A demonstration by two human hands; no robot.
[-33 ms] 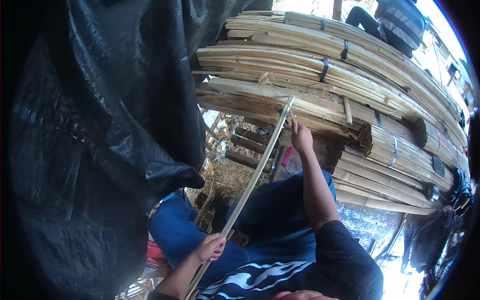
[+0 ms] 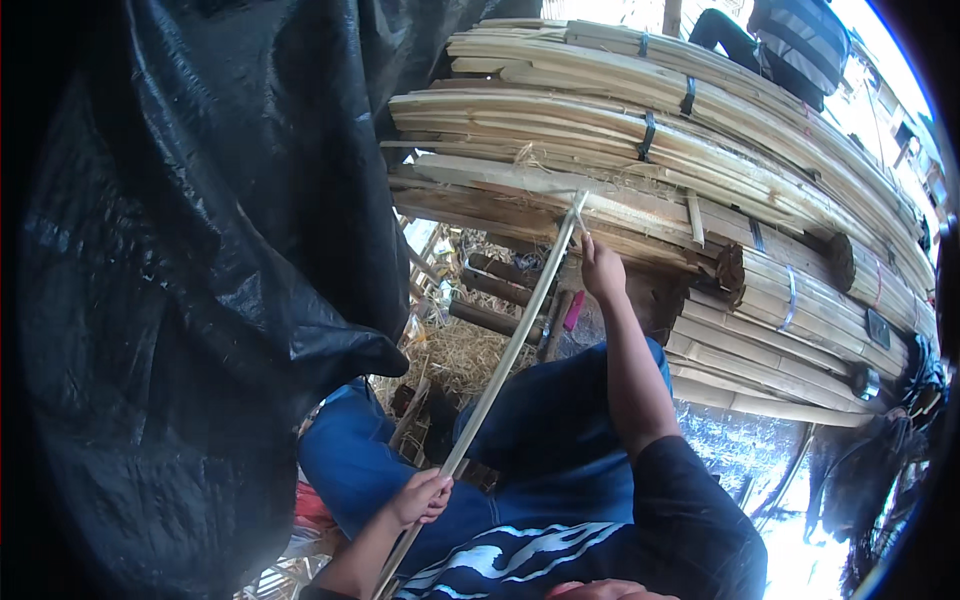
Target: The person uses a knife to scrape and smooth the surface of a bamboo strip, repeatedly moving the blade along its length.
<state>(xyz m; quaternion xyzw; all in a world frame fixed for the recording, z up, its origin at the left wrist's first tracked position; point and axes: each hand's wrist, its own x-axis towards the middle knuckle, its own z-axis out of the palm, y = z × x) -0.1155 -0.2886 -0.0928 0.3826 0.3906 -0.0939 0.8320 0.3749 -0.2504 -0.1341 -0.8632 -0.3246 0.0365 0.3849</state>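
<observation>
Left hand (image 2: 422,497): nearest the camera, low in view, fingers curled shut around the near part of the bamboo strip (image 2: 505,360).
Bamboo strip: a long, thin, pale slat that runs up from the left hand, over the lap, to the front of the bundled stack; its near end passes below the left hand and out of view.
Lap: blue trousers (image 2: 560,420) lie under the middle of the strip; the strip crosses above them, and whether it touches the cloth I cannot tell.
Right hand (image 2: 603,268): arm stretched out, just right of the strip near its far end; the fingers look closed at the strip's tip, but whether they clamp the strip or a small tool I cannot tell.
Handling: I judge the strip light and springy, stiff along its length yet ready to bow; split edges are likely sharp and splintery, so a grip on the flat faces, one hand at each end as now, suits it best.
Bundled stack (image 2: 700,150): tied bamboo slats piled beyond the strip's far end, blocking any push forward.
Black sheet (image 2: 180,280): hangs close to the left of the strip, so little room that side.
Open room: mostly right of the strip and back toward the body.
Straw litter (image 2: 455,350): on the ground below the strip.
</observation>
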